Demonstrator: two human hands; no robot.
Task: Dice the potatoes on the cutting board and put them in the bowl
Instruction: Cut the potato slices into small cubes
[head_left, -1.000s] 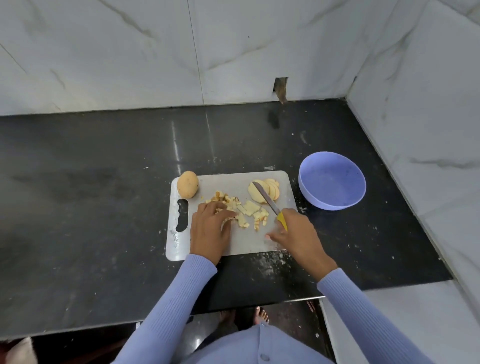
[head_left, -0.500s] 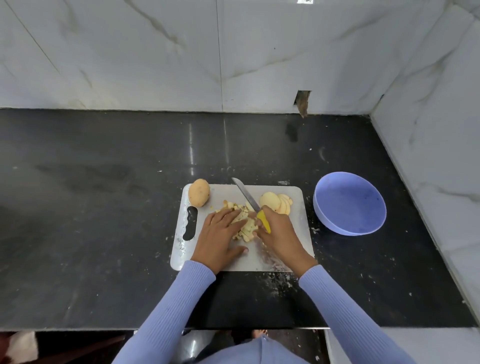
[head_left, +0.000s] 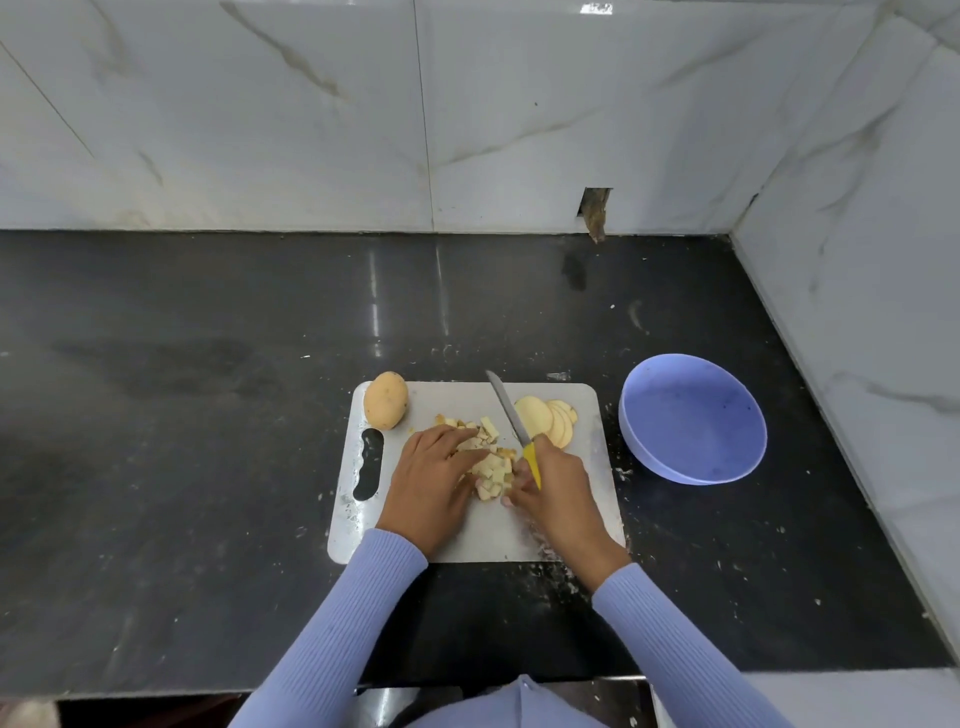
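Observation:
A pale cutting board (head_left: 592, 525) lies on the dark counter. A whole potato (head_left: 385, 399) sits at its far left corner, and a fan of potato slices (head_left: 545, 420) lies at the far right. A heap of diced potato (head_left: 491, 462) is between my hands. My left hand (head_left: 431, 483) cups the heap from the left, its fingers lying over the cubes. My right hand (head_left: 556, 491) grips a yellow-handled knife (head_left: 511, 415), blade pointing away, and touches the heap from the right. An empty lilac bowl (head_left: 693, 418) stands right of the board.
The black counter (head_left: 208, 441) meets marble walls at the back and right, close behind the bowl. Crumbs and scraps are scattered around the board. The counter's front edge runs just below my sleeves.
My right hand moved left with the knife, from the board's right side to the diced heap. Both hands have gathered the scattered cubes into one pile. The camera tilted a little.

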